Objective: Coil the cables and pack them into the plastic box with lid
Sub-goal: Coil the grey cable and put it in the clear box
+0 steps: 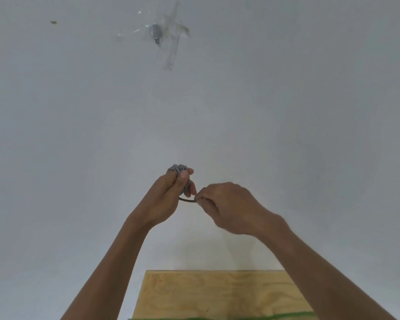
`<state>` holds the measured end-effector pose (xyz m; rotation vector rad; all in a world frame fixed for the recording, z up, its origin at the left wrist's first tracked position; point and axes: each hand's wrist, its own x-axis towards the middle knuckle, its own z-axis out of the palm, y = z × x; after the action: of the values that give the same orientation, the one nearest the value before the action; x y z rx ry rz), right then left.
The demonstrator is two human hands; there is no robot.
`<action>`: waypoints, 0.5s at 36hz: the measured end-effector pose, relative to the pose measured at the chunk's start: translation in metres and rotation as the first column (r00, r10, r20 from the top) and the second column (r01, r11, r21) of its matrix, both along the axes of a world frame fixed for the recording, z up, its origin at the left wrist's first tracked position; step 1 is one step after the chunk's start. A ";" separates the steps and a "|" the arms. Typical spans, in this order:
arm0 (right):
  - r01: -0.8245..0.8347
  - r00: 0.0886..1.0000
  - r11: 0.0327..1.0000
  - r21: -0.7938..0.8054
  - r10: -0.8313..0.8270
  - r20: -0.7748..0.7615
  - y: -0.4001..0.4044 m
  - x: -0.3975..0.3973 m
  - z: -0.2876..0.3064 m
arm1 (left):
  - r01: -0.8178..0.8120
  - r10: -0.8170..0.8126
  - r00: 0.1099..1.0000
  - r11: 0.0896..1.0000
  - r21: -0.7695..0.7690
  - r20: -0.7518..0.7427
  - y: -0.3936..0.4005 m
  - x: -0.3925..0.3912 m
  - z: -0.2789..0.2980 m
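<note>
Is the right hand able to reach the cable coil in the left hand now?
Probably yes. The right hand pinches the loose cable end right beside the left hand, which holds the cable coil. Nothing lies between them.

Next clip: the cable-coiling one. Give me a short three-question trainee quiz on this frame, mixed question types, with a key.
1. True or false: the grey coiled cable is wound round the fingers of the left hand.
2. What does the right hand pinch? A) a box lid B) the cable's loose dark end C) nothing
3. Fill in: the pale plywood board lies ____ the hands in the picture.

Key:
1. True; the thumb presses on the coil.
2. B; the short strand runs between the two hands.
3. Below; it sits at the bottom edge, with a green strip along it. No plastic box is in view.
</note>
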<state>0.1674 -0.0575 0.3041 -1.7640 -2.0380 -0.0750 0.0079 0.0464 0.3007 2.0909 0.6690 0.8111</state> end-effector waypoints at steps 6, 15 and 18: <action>-0.206 0.875 0.976 0.070 0.216 -0.433 0.003 0.013 0.037 | 0.100 -0.103 0.994 0.994 -0.049 -0.048 -0.026 0.000 0.003; -0.421 0.460 0.900 0.112 0.318 -0.829 0.014 0.001 0.017 | 0.183 -0.095 0.970 0.890 -0.417 0.222 -0.042 0.000 0.015; -0.431 0.360 0.894 0.122 0.294 -0.885 0.012 -0.009 0.014 | 0.120 -0.020 0.969 0.909 -0.398 0.246 -0.043 0.002 0.016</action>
<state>0.1588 -0.0455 0.3184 -0.9324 -1.5126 0.9723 0.0100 0.0033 0.3167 1.5983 0.5724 0.7855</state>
